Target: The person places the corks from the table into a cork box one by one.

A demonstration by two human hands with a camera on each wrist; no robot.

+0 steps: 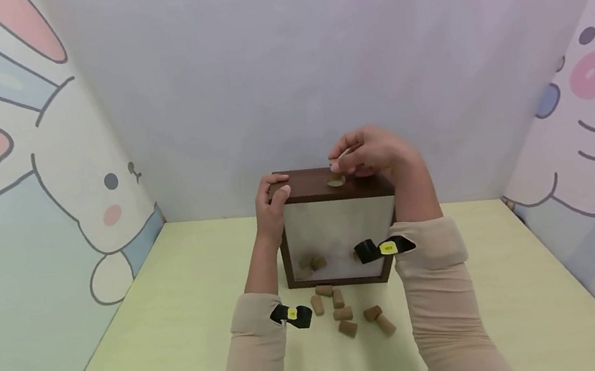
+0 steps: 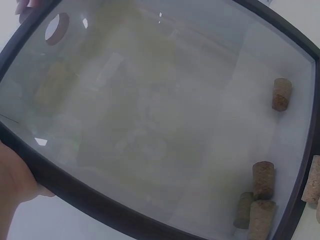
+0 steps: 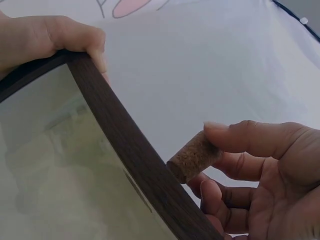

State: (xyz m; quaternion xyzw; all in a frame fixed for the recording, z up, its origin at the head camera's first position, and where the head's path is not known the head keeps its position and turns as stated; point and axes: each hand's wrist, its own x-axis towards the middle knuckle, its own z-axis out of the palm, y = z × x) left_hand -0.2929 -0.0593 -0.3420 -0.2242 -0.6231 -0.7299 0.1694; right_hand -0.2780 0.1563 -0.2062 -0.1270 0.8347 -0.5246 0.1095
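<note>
A dark brown wooden shadow box point(image 1: 306, 192) with a clear front stands upright on the table. My left hand point(image 1: 271, 206) grips its upper left corner. Between the thumb and fingers of my right hand point(image 1: 372, 150) a cork point(image 3: 194, 157) is pinched. In the right wrist view, the cork's lower end is at the box's top edge, tilted. A round hole point(image 1: 336, 181) in the box's top lies just below that hand in the head view. Several corks point(image 2: 263, 180) lie inside at the bottom, behind the clear front.
Several loose corks point(image 1: 342, 313) are scattered on the pale yellow-green table point(image 1: 184, 351) in front of the box. A plain pale wall point(image 1: 262, 90) rises close behind it. Side panels with cartoon animals point(image 1: 102, 198) flank the table.
</note>
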